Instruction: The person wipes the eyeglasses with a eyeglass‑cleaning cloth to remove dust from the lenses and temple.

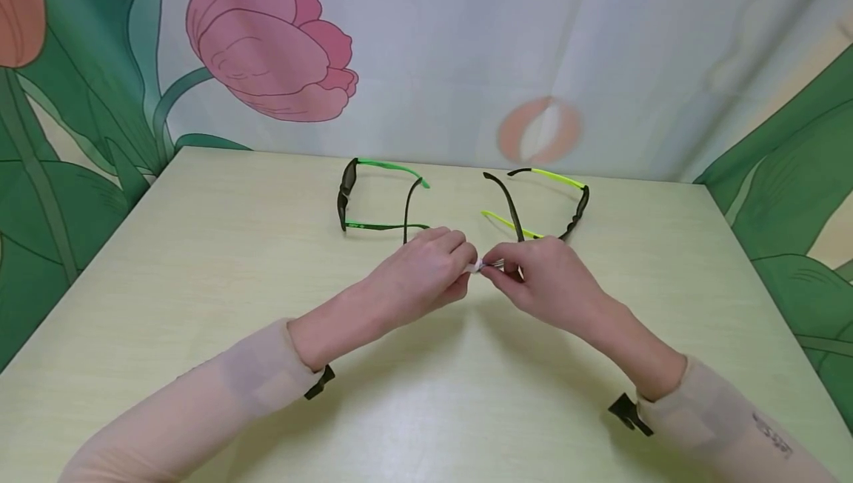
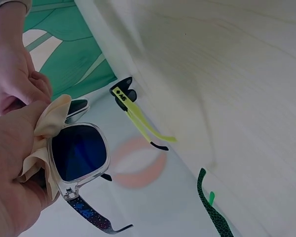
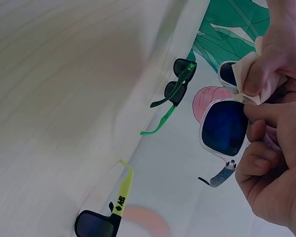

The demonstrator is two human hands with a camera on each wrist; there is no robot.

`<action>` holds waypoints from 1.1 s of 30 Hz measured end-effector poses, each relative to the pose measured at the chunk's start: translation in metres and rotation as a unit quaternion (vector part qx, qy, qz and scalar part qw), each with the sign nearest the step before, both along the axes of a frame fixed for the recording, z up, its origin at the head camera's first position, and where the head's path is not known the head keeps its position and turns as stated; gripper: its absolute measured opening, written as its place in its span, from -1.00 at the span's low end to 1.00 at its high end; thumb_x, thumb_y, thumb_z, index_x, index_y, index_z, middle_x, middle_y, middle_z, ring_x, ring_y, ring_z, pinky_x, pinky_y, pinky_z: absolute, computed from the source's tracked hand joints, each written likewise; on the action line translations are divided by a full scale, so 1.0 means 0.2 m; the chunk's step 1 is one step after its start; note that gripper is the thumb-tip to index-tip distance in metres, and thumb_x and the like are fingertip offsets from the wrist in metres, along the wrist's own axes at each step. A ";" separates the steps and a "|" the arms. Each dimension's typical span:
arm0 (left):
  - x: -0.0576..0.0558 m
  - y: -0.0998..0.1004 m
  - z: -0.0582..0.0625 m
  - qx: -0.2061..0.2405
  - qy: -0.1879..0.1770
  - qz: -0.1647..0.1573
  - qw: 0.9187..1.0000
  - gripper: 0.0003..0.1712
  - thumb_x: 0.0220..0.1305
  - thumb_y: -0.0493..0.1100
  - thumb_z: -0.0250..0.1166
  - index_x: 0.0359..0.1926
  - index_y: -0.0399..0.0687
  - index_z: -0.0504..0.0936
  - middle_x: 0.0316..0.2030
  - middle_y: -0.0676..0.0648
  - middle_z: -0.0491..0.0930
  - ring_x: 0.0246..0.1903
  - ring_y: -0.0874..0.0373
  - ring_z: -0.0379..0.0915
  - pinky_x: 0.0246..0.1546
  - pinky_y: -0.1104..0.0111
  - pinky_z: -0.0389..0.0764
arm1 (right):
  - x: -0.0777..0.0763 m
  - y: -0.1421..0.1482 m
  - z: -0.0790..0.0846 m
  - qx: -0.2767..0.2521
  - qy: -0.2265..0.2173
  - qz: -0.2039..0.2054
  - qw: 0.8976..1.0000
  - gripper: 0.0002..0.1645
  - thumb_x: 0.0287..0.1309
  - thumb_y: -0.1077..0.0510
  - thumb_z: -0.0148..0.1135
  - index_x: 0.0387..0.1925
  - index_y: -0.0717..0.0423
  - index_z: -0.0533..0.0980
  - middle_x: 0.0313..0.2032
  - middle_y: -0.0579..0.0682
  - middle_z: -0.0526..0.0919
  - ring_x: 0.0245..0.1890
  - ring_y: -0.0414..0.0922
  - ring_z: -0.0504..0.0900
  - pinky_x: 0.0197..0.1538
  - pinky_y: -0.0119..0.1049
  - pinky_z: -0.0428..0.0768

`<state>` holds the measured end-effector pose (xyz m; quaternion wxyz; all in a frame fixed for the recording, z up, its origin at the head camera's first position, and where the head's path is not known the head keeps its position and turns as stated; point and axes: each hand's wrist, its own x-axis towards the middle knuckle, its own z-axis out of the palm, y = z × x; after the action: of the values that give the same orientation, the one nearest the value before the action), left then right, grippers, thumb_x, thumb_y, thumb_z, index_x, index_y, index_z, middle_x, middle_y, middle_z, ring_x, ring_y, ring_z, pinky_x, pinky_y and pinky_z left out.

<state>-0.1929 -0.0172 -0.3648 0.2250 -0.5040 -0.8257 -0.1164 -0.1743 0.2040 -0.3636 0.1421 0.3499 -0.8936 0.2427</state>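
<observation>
Sunglasses with a clear frame and dark blue lenses [image 2: 79, 153] are held up between both hands, dark patterned temples pointing away toward the curtain. My left hand [image 1: 426, 268] grips a cream cloth [image 2: 55, 117], which is folded over the frame around the bridge. In the right wrist view the cloth [image 3: 242, 74] bunches under the left thumb, between the two lenses. My right hand [image 1: 549, 279] pinches the frame's edge beside one lens, thumb and forefinger close to the left hand's fingers. From the head view, the hands hide most of the lenses.
Green-and-black sunglasses [image 1: 348, 175] lie unfolded on the pale table [image 1: 220, 261], beyond my left hand. Yellow-and-black sunglasses [image 1: 580, 205] lie beyond my right hand, partly covered by it. A flower-printed curtain [image 1: 426, 46] hangs along the table's far edge.
</observation>
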 end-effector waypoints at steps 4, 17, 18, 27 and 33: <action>0.01 0.00 0.01 -0.002 0.007 0.002 1.000 -0.90 0.11 -0.39 0.38 -0.31 -0.19 0.67 -0.41 -0.03 0.58 -0.43 0.12 0.49 -0.33 0.37 0.54 | 0.00 0.00 0.00 -0.002 -0.005 -0.006 1.000 -0.94 0.18 0.21 0.48 -0.28 0.09 0.75 -0.67 -0.31 0.48 -0.73 -0.36 0.25 -0.61 -0.36 0.34; 0.00 0.00 0.00 0.013 0.000 -0.017 1.000 -0.87 0.11 -0.40 0.41 -0.28 -0.20 0.68 -0.41 -0.02 0.58 -0.42 0.11 0.46 -0.30 0.39 0.52 | 0.01 0.00 0.00 -0.012 -0.007 -0.006 1.000 -0.92 0.19 0.23 0.47 -0.39 0.06 0.69 -0.64 -0.33 0.52 -0.72 -0.39 0.29 -0.61 -0.37 0.34; 0.00 0.00 0.00 0.013 0.000 -0.018 1.000 -0.86 0.11 -0.40 0.41 -0.27 -0.21 0.68 -0.41 -0.03 0.58 -0.42 0.11 0.46 -0.30 0.39 0.52 | 0.01 0.00 0.00 -0.014 -0.007 -0.004 1.000 -0.92 0.19 0.23 0.47 -0.39 0.06 0.68 -0.64 -0.33 0.52 -0.72 -0.39 0.29 -0.61 -0.37 0.34; 0.00 -0.02 0.00 0.034 -0.023 -0.023 0.999 -0.80 0.13 -0.41 0.46 -0.18 -0.24 0.72 -0.30 -0.07 0.66 -0.28 0.05 0.58 -0.17 0.36 0.60 | 0.00 -0.01 -0.01 -0.021 0.016 -0.010 1.000 -0.96 0.16 0.24 0.46 -0.33 0.09 0.71 -0.61 -0.26 0.61 -0.73 -0.40 0.31 -0.62 -0.38 0.36; 0.01 -0.02 0.00 0.051 -0.052 -0.026 0.997 -0.76 0.16 -0.40 0.47 -0.12 -0.26 0.72 -0.23 -0.08 0.69 -0.19 0.03 0.62 -0.08 0.35 0.62 | 0.00 -0.02 -0.01 -0.020 0.024 -0.028 0.999 -0.93 0.15 0.21 0.50 -0.34 0.12 0.72 -0.62 -0.23 0.63 -0.74 -0.39 0.28 -0.62 -0.37 0.33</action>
<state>-0.1918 -0.0214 -0.3645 0.2038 -0.5065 -0.8159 -0.1904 -0.1738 0.1999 -0.3648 0.1771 0.3272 -0.8944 0.2483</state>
